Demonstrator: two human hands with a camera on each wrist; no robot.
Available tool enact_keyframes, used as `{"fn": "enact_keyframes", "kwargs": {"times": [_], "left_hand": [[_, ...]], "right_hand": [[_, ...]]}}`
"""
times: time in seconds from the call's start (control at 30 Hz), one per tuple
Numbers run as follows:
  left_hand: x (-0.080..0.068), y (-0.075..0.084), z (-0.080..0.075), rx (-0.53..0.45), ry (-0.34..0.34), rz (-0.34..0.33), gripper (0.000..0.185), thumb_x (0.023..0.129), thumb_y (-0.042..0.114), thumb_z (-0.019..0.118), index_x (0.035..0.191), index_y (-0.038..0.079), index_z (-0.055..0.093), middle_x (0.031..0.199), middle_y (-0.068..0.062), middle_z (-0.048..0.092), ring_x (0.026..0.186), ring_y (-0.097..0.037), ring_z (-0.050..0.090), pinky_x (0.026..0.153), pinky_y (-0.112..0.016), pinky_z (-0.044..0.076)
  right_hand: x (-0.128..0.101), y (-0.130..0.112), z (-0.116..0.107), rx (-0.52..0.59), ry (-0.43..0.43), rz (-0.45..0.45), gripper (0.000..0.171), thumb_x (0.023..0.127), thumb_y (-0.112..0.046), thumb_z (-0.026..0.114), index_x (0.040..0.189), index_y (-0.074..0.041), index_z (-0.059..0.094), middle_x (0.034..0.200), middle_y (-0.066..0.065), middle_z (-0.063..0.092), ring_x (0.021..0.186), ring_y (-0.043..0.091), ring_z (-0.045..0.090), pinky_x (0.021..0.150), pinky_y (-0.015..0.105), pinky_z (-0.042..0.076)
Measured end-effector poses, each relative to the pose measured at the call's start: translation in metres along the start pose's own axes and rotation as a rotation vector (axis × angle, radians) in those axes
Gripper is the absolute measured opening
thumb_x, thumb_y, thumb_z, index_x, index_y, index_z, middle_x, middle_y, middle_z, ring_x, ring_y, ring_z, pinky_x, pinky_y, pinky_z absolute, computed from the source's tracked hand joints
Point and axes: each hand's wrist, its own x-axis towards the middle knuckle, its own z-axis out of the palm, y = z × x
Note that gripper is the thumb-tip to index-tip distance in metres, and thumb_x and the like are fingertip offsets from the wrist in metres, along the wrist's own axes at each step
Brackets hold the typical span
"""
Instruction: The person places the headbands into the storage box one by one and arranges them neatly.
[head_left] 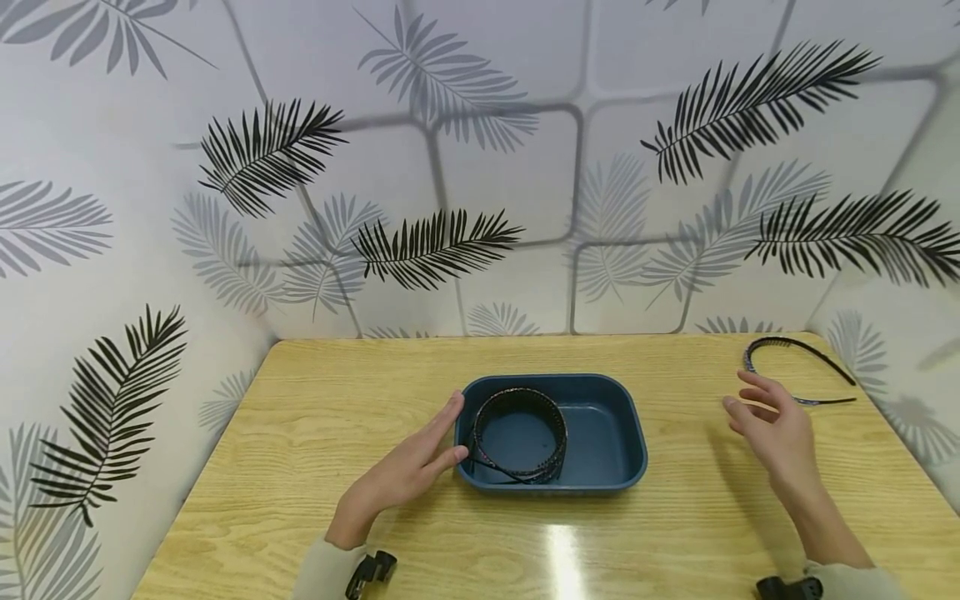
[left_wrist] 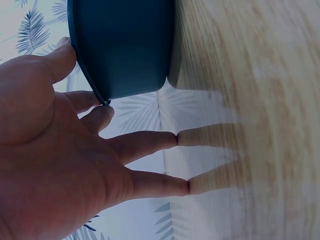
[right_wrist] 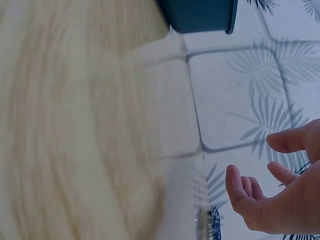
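Observation:
A dark blue rectangular plastic bin [head_left: 603, 450] sits mid-table, with several dark, toothed headbands [head_left: 558, 429] nested in its left half. My left hand [head_left: 408, 471] rests against the bin's left end. In the left wrist view, its thumb [left_wrist: 62, 60] touches the rim while two straight fingers [left_wrist: 150, 142] reach down to the tabletop. At the right, my right hand [head_left: 776, 425] hovers above the table with loosely bent fingers and nothing between them. Just beyond it lies another headband [head_left: 798, 340], its two ends pointing right; the hand hides part of its near arm.
The light wood table [head_left: 360, 375] meets a wall [head_left: 510, 183] with leaf-patterned covering along its back. Similar walls flank the table on both sides. Glare marks the tabletop in front of the bin.

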Motion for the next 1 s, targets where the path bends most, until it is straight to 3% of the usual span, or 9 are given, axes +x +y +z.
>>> {"fn": "enact_keyframes", "kwargs": {"times": [0.3,0.57,0.7,0.83,1.0], "left_hand": [[0.001,-0.001,0.001,0.004,-0.012,-0.003,0.074,0.111,0.037,0.047,0.166,0.010,0.006,0.171,-0.001,0.001,0.157,-0.019,0.005,0.124,-0.048,0.016],[0.001,-0.003,0.002,0.006,-0.008,-0.007,0.075,0.111,0.036,0.048,0.166,0.010,0.005,0.171,-0.002,0.001,0.157,-0.019,0.006,0.124,-0.048,0.016],[0.001,-0.002,0.001,0.000,-0.005,-0.007,0.074,0.111,0.036,0.048,0.166,0.010,0.006,0.171,-0.001,0.001,0.157,-0.019,0.006,0.124,-0.047,0.016],[0.001,-0.002,0.001,0.002,0.000,-0.006,0.074,0.111,0.035,0.049,0.166,0.009,0.006,0.171,-0.001,0.001,0.157,-0.019,0.006,0.124,-0.047,0.016],[0.001,-0.002,0.002,0.008,-0.005,-0.003,0.075,0.110,0.035,0.049,0.166,0.008,0.006,0.171,-0.001,0.001,0.157,-0.019,0.006,0.124,-0.047,0.016]], "right_hand": [[0.006,0.021,-0.028,-0.232,0.062,0.067,0.061,0.103,-0.031,0.062,0.151,0.003,0.044,0.138,0.029,0.048,0.084,-0.014,0.048,0.063,0.017,0.056],[0.014,0.028,-0.048,-0.352,0.051,0.105,0.065,0.104,-0.035,0.057,0.154,0.004,0.039,0.141,0.039,0.044,0.080,-0.017,0.042,0.058,0.016,0.049],[0.019,0.033,-0.055,-0.379,0.048,0.119,0.066,0.105,-0.035,0.056,0.153,0.006,0.039,0.139,0.041,0.043,0.079,-0.012,0.049,0.057,0.016,0.049],[0.025,0.037,-0.061,-0.384,0.045,0.134,0.067,0.105,-0.036,0.055,0.152,0.010,0.038,0.136,0.043,0.042,0.066,-0.007,0.057,0.057,0.021,0.054],[0.031,0.040,-0.068,-0.401,0.015,0.153,0.066,0.107,-0.035,0.051,0.151,0.013,0.037,0.127,0.041,0.046,0.062,0.014,0.069,0.057,0.028,0.058]]}}
